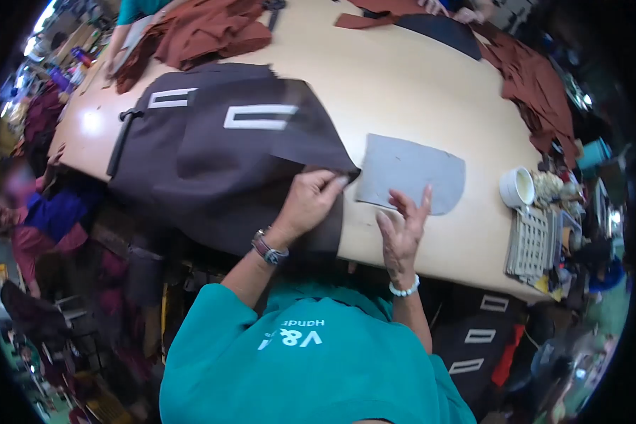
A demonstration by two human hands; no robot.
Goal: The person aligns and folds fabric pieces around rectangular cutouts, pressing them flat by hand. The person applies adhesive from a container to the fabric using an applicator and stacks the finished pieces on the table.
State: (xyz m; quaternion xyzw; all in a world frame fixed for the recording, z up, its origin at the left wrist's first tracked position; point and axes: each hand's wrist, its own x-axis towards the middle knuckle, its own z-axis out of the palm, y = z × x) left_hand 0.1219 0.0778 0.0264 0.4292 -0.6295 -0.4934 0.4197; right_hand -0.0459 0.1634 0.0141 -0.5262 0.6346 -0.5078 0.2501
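My left hand [311, 200] pinches the right-hand corner of a large dark brown piece of fabric or leather [226, 159]. Two white rectangular frames lie on that piece: one [261, 116] near its middle, the other [171, 98] farther left. My right hand [405, 237] is raised with its fingers apart and nothing in it. Just beyond its fingertips a grey flat panel [411, 169] with one rounded side lies on the table; I cannot tell whether the fingers touch it.
A hammer [124, 138] rests at the left on the table [403, 85]. Reddish-brown pieces [212, 32] lie at the back, near other people's hands. On the right edge stand a white bowl [517, 187] and a plastic basket [530, 244]. A person [42, 219] is at the left.
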